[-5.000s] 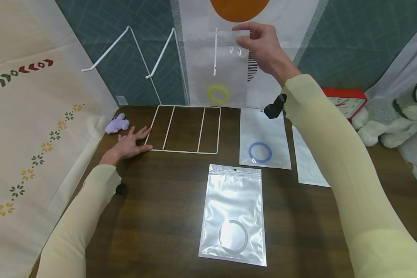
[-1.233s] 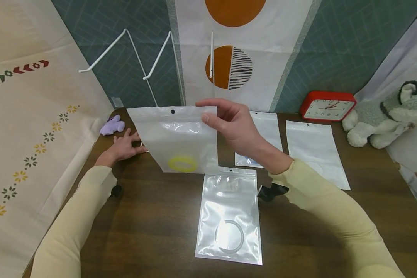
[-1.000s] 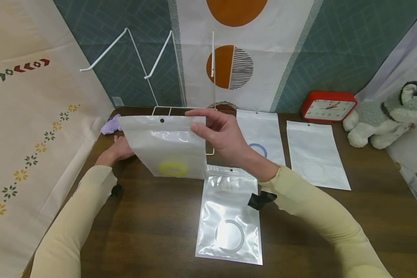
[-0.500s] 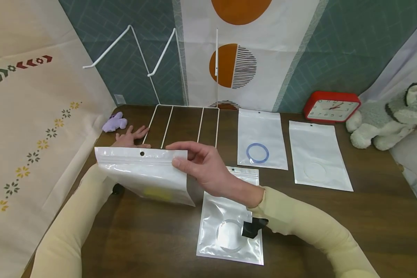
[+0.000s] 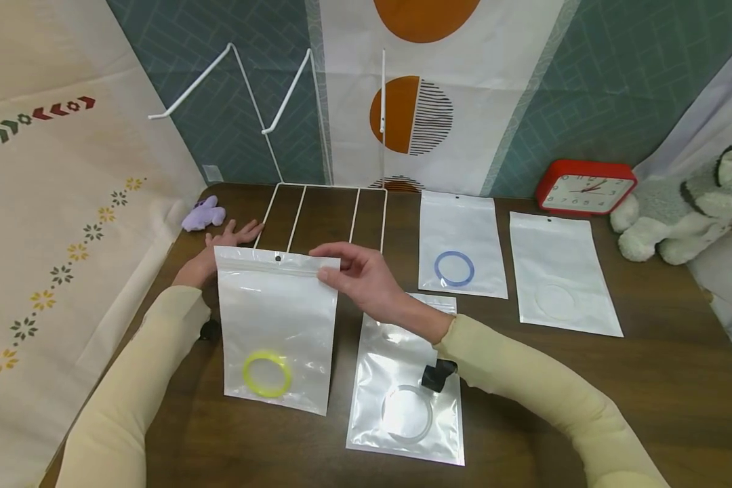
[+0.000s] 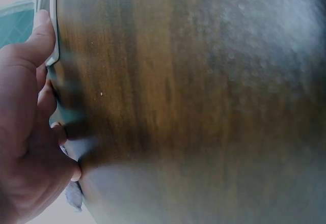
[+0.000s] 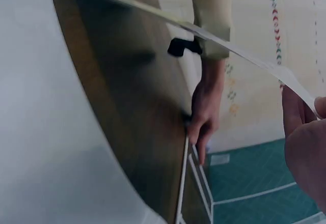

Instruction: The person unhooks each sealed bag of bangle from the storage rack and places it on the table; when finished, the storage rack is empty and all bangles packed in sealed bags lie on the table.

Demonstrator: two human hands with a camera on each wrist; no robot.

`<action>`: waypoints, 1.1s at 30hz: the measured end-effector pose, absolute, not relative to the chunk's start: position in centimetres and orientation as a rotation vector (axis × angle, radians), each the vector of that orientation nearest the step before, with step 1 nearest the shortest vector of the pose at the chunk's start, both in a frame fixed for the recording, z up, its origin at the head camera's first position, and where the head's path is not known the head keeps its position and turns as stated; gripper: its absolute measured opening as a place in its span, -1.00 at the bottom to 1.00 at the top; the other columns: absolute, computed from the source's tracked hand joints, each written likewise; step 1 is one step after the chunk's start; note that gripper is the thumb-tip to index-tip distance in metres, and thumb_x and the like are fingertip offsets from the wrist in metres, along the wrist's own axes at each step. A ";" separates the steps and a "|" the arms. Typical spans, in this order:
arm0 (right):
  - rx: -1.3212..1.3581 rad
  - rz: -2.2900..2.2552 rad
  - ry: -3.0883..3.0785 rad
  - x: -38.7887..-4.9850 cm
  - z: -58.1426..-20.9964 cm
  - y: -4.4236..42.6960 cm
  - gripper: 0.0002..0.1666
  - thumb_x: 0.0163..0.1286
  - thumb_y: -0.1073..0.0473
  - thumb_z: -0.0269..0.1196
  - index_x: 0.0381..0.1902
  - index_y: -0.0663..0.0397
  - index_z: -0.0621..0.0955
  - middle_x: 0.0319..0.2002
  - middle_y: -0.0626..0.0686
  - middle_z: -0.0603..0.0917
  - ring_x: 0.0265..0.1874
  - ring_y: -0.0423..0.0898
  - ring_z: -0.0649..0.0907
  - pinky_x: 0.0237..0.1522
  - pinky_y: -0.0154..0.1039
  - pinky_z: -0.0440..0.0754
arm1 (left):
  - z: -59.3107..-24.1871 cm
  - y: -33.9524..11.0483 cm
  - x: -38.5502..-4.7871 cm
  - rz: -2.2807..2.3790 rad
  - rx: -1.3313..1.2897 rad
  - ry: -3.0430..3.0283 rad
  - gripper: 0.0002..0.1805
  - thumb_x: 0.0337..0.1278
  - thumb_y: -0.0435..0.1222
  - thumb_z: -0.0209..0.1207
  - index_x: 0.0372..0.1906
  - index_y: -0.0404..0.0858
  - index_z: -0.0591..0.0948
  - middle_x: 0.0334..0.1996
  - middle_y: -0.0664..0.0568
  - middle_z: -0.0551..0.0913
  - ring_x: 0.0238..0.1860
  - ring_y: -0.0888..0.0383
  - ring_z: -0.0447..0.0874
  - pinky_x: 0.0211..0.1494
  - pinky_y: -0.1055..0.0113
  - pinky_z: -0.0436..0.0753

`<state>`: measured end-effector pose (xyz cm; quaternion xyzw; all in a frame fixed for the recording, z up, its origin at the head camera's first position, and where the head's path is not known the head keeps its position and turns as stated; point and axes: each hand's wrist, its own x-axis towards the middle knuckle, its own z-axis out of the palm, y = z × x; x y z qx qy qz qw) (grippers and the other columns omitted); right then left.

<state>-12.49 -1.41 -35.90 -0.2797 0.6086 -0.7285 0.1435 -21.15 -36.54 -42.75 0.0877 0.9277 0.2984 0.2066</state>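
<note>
My right hand (image 5: pixel 372 281) pinches the top right corner of a white zip pouch (image 5: pixel 277 305) between thumb and fingers. The pouch hangs nearly upright above the table, its round hole at the top and a yellow ring (image 5: pixel 267 374) showing low on its front. In the right wrist view the pouch (image 7: pixel 224 43) appears edge-on. My left hand (image 5: pixel 207 256), partly behind the pouch, rests with spread fingers at the left end of a white wire rack's base (image 5: pixel 332 186). In the left wrist view the thumb (image 6: pixel 43 35) touches the rack's wire.
White rack prongs (image 5: pixel 289 91) rise at the back. A silvery pouch with a clear ring (image 5: pixel 366 420) lies in front. A blue-ring pouch (image 5: pixel 457 227) and a pale-ring pouch (image 5: pixel 555 254) lie right. A red clock (image 5: pixel 585 186), plush toy (image 5: pixel 665 224) and purple toy (image 5: pixel 202 215) stand around.
The right hand has brought the yellow-ring pouch down from in front of the rack's right prong, leftward and nearer. Since half a second ago the pouch has swung more upright. The left hand stays put.
</note>
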 end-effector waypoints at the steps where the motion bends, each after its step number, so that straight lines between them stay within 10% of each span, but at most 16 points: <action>1: -0.809 -2.079 1.779 -12.8 -36.2 -1.3 -0.61 0.35 0.47 0.27 0.13 0.38 0.59 0.01 0.10 0.67 -0.41 -0.13 0.55 -0.31 -0.35 0.56 | -42.6 -36.5 -21.0 0.679 0.309 2.656 -0.16 0.39 -0.07 0.02 0.60 -0.25 -0.03 0.60 -0.21 -0.20 0.54 -0.25 -0.49 0.37 -0.32 -0.50; 5: -0.755 -2.025 1.813 -13.7 -37.1 -1.0 -0.60 0.36 0.46 0.27 0.16 0.34 0.60 0.04 0.08 0.67 -0.38 -0.13 0.59 -0.27 -0.34 0.58 | -42.3 -36.3 -20.4 0.537 0.378 2.747 -0.02 0.23 0.11 0.18 0.59 -0.24 0.05 0.57 -0.26 -0.07 0.50 -0.44 -0.39 0.20 -0.60 -0.36; 33: -0.740 -1.789 1.963 -15.5 -41.6 -1.0 -0.59 0.35 0.42 0.27 0.16 0.23 0.64 0.11 0.07 0.66 -0.41 -0.20 0.61 -0.27 -0.36 0.55 | -42.3 -35.9 -20.1 0.535 0.311 2.775 -0.12 0.38 0.05 0.16 0.60 -0.21 0.05 0.58 -0.18 -0.06 0.52 -0.40 -0.37 0.22 -0.58 -0.36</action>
